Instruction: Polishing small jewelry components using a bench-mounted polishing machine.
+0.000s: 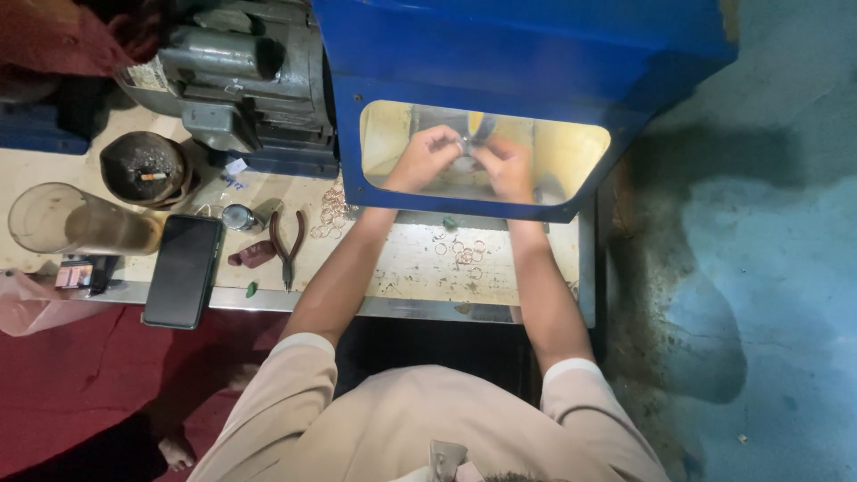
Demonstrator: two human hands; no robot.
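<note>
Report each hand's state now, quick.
Left hand: fingers pinched on a small shiny piece inside the blue hood.
Right hand: pinched on the same piece.

A small, pale metallic piece (464,145) sits pinched between the fingertips of the left hand (427,157) and right hand (504,166), inside the lit opening of the blue housing (500,54). It lies at twelve o'clock from the person's chest, its exact shape too small to tell.
</note>
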